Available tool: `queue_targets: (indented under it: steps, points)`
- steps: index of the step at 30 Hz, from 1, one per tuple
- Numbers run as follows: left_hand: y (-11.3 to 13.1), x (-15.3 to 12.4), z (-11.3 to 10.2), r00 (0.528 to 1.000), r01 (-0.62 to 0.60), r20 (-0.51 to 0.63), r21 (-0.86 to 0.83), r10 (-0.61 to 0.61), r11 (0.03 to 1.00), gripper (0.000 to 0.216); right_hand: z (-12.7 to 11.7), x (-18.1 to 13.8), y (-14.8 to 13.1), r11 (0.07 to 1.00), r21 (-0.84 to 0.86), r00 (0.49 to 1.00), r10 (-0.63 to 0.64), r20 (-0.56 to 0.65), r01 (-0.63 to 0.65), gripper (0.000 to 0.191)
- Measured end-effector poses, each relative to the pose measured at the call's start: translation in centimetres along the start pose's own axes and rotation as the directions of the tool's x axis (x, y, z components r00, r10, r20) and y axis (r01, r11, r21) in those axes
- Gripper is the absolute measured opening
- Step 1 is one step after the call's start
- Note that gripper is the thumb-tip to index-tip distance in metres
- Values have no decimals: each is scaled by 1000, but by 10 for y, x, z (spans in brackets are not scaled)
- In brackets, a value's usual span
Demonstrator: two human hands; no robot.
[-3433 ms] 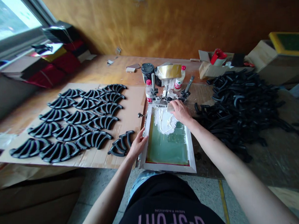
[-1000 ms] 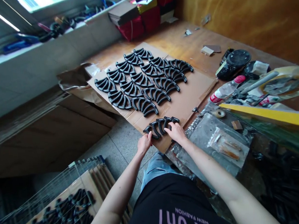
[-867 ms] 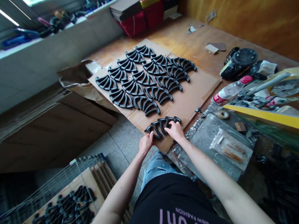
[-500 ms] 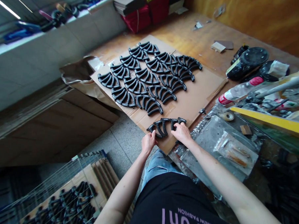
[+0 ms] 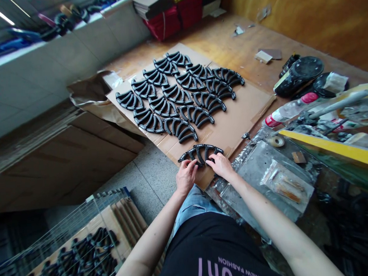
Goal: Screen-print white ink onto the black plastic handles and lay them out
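Note:
Several glossy black curved pieces with T-shaped ends form a short fan row (image 5: 199, 152) at the near corner of the cardboard sheet (image 5: 232, 127). My left hand (image 5: 186, 176) is at the row's lower left, its thumb and fingers closed about the tail of one piece. On the right side, my right hand (image 5: 221, 165) pinches the lower part of another piece between thumb and fingers. My fingers partly hide the tails. Beyond lies a larger group of the same black pieces (image 5: 177, 94), nested in fan-shaped rows.
Right of the cardboard are a plastic bottle (image 5: 289, 110), a tape roll (image 5: 276, 141), a yellow-edged panel (image 5: 331, 148) and a grey board (image 5: 264, 171). A wire rack (image 5: 92, 203) with more black pieces stands lower left. A paper bag (image 5: 90, 93) is beside the table.
Both hands have shifted to the tails of the near row, my left hand moving right and my right hand slightly left. The near pieces sit closer together. The view has shifted slightly.

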State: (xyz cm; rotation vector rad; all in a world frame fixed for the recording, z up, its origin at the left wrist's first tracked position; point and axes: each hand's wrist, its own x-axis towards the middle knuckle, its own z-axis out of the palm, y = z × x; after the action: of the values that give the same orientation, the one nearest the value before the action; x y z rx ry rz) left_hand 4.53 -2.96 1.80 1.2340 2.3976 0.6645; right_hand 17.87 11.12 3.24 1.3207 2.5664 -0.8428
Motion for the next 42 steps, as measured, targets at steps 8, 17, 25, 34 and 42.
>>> queue_targets:
  steps: [8,17,25,34,42]
  points:
    - [8,17,-5,998,43,42,91,-46,995,39,6,1,1,998,50,999,-31,-27,32,26]
    - [7,31,-4,999,-17,35,109,13,994,38,6,4,0,998,42,998,-50,-25,51,25]
    - [-7,22,-5,999,-33,18,-67,34,997,41,-5,-16,-32,973,-222,985,-101,-139,69,34]
    - [-9,15,0,996,-76,-52,-211,67,974,40,28,-13,-84,989,-147,990,1,-139,-21,32]
    - [-18,-3,10,954,-247,-221,-190,204,950,44,2,-13,-72,998,-60,981,-47,-186,36,29]
